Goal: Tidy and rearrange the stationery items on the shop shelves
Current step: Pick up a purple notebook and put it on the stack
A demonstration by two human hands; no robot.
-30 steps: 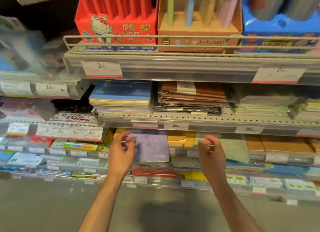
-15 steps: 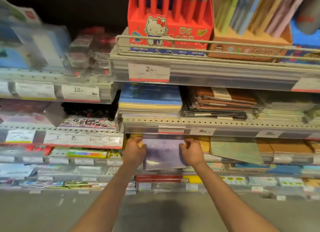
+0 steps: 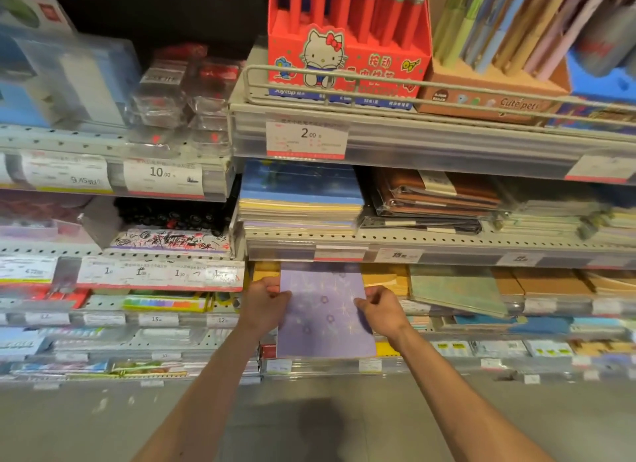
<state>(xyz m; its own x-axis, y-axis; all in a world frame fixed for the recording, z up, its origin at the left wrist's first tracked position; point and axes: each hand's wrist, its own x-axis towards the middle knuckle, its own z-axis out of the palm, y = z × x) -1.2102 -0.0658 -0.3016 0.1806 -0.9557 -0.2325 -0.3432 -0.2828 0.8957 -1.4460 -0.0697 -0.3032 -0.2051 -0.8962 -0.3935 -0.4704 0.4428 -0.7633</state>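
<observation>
Under the perforated shelf (image 3: 430,243) that carries a blue notebook stack (image 3: 301,196) and brown wallets (image 3: 437,194), we see a lilac notebook (image 3: 325,310) with small flower prints, drawn partly out past the front edge of its own shelf and tilted toward us. Our left hand (image 3: 265,305) pinches its left edge, fingers curled around it with the thumb on the cover. Our right hand (image 3: 380,308) pinches the right edge likewise. Yellow notebooks (image 3: 383,279) lie just beside it.
</observation>
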